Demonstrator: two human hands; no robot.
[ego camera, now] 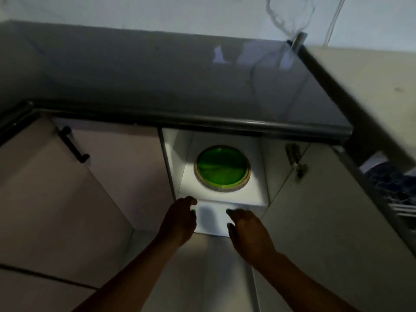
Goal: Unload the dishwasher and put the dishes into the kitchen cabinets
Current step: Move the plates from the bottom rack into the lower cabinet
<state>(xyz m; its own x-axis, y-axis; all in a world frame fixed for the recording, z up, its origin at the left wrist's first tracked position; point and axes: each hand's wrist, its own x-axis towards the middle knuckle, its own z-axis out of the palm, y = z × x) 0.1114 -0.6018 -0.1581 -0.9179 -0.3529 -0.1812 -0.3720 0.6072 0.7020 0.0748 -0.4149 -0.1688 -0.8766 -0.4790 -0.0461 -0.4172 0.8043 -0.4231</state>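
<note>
- Both hands hang in front of an open lower cabinet (221, 203), holding nothing, fingers loosely curled and relaxed.
- Left hand (180, 218) is at the near left corner of the cabinet shelf; whether its fingertips touch the shelf edge cannot be told through the blur.
- Right hand (245, 226) is just beside it to the right, slightly nearer, in front of the shelf's white front edge.
- 1 green plate (222, 168) lies flat on the white shelf inside the cabinet, on top of at least 1 plate with a speckled tan rim (203, 181), apart from both hands.
- Dark countertop (180, 82) runs above the cabinet, with a rounded black front edge.
- Closed cabinet door to the left carries a black handle (72, 145).
- Open cabinet door (326, 210) stands to the right, its metal hinge (295, 161) showing.
- Far right, part of a dishwasher rack (398, 194) with dark contents is in view, too blurred to identify.
</note>
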